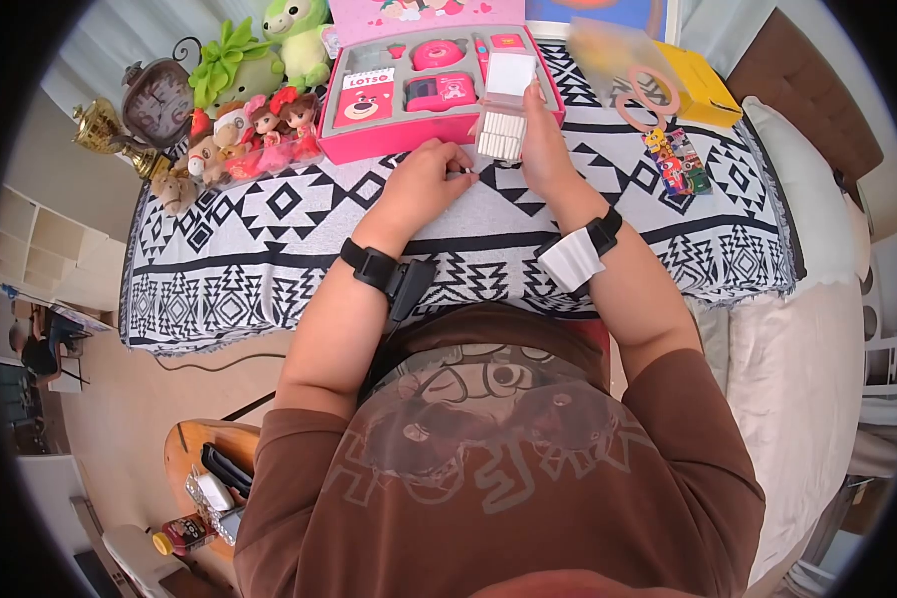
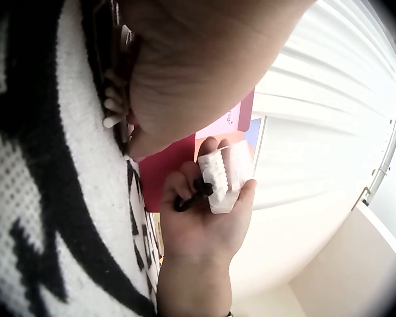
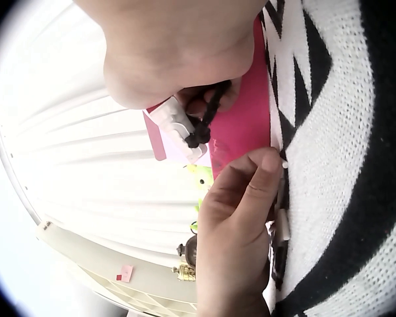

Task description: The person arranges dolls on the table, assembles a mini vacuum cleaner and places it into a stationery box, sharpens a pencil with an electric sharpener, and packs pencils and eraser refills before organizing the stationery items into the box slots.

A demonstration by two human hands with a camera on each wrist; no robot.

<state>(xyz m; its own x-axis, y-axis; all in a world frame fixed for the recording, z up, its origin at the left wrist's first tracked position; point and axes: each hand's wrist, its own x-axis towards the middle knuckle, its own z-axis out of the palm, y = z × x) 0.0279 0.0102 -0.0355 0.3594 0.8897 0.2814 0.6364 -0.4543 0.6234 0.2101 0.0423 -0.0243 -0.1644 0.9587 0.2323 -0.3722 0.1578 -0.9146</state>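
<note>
My right hand (image 1: 548, 149) grips an open clear box (image 1: 500, 135) packed with white-tipped sticks, its lid raised. In the left wrist view the fingers of that right hand (image 2: 201, 224) curl round the box (image 2: 218, 181), and a black cord (image 2: 195, 195) hangs by them. Left of the box, my left hand (image 1: 424, 189) is low over the patterned cloth, thumb and forefinger pinching a small white-tipped stick (image 1: 468, 170). The right wrist view shows the left hand (image 3: 237, 224) with its fingertips together close to the cloth. Several white tips (image 2: 112, 109) lie beside it in the left wrist view.
A pink gift box (image 1: 399, 145) stands just behind the hands. Dolls (image 1: 269, 135), plush toys (image 1: 234, 75), a clock (image 1: 157, 100) and trophies (image 1: 95, 125) are at the left. A yellow box (image 1: 703, 90), pink rings (image 1: 653, 92) and a colourful card (image 1: 678, 164) lie at the right.
</note>
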